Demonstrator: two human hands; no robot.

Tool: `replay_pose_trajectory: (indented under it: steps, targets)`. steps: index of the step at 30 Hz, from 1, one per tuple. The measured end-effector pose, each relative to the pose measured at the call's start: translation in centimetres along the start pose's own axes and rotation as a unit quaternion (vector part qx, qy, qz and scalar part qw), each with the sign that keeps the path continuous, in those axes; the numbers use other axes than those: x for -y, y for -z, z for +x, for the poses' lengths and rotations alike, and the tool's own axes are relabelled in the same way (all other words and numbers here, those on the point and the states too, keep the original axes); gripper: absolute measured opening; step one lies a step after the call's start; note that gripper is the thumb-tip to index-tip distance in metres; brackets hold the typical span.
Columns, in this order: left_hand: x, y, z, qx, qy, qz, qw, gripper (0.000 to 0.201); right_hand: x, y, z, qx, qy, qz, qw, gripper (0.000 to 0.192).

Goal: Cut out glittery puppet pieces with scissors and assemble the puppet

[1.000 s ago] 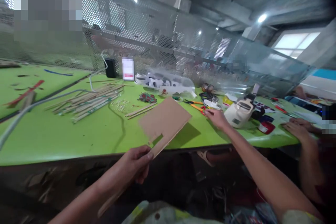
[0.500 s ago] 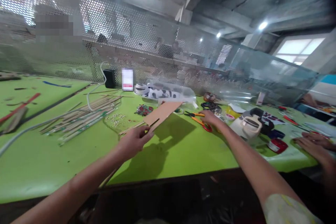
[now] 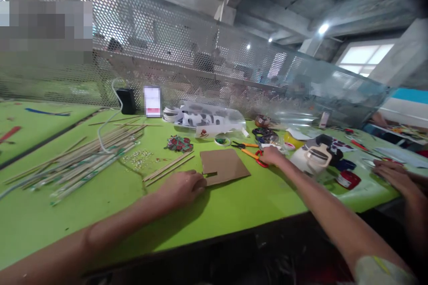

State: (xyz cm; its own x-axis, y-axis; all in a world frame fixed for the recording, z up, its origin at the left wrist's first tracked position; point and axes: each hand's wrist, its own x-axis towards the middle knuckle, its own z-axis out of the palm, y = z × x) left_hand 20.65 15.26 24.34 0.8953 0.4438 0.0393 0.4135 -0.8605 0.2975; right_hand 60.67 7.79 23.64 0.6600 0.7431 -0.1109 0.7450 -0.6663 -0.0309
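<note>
Bamboo sticks [image 3: 83,158] lay toward my table's [image 3: 234,207] left edge; a plastic bag [image 3: 209,120] and black box [image 3: 125,100] sat along its far edge.

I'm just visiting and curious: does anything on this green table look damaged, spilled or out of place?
The cardboard sheet at the left hand has a narrow slot cut into its near edge. Small pale bits lie scattered loose beside the bundle of sticks. The right hand rests at red-handled scissors. Otherwise just clutter.

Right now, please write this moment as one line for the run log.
left hand: on cardboard sheet's near edge, sheet flat on green table | right hand: at red-handled scissors, grip unclear
</note>
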Motion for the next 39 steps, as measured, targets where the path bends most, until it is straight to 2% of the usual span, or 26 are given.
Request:
replay_pose_trajectory:
  steps: [6,12,15,21,25,28,29,31,32,35,39]
  targets:
    - [0.4,-0.2,-0.8,-0.019,0.013,0.011,1.000,0.027,-0.8,-0.5,-0.7,0.018,-0.059,0.057,0.996,0.035]
    - [0.4,-0.2,-1.3,-0.028,-0.014,0.032,0.999,0.030,-1.8,0.5,-1.4,0.040,-0.090,0.218,0.971,0.031]
    - [0.2,-0.1,-1.4,-0.034,-0.012,0.025,0.999,0.030,-2.1,1.5,-2.5,0.053,-0.045,0.329,0.942,0.030]
    - [0.6,-0.2,-1.3,-0.037,-0.001,0.026,0.999,0.028,-1.9,3.6,-5.0,0.074,0.075,0.501,0.859,0.037]
    - [1.1,-0.5,-1.2,-0.050,-0.003,0.024,0.998,0.026,-1.0,3.2,-8.6,0.124,0.113,0.558,0.812,0.044]
    - [0.9,-0.4,-1.2,-0.042,0.007,0.029,0.999,0.028,-0.6,2.1,-13.9,0.184,0.128,0.577,0.786,0.046]
    - [0.8,-0.3,-1.2,-0.041,0.012,0.030,0.999,0.028,-0.5,1.7,-16.0,0.220,0.128,0.579,0.774,0.043]
    - [0.5,0.0,-1.2,-0.041,0.024,0.028,0.998,0.026,0.0,1.0,-19.7,0.354,0.094,0.595,0.716,0.039]
    - [0.4,0.0,-1.1,-0.043,0.030,0.027,0.998,0.025,0.4,0.8,-21.2,0.400,0.076,0.585,0.701,0.038]
    - [0.0,0.1,-1.0,-0.043,0.036,0.021,0.998,0.025,2.4,0.4,-23.5,0.430,0.071,0.556,0.707,0.042]
    - [-0.5,0.0,-1.0,-0.040,0.031,0.013,0.999,0.026,5.7,0.2,-22.9,0.419,0.070,0.566,0.707,0.041]
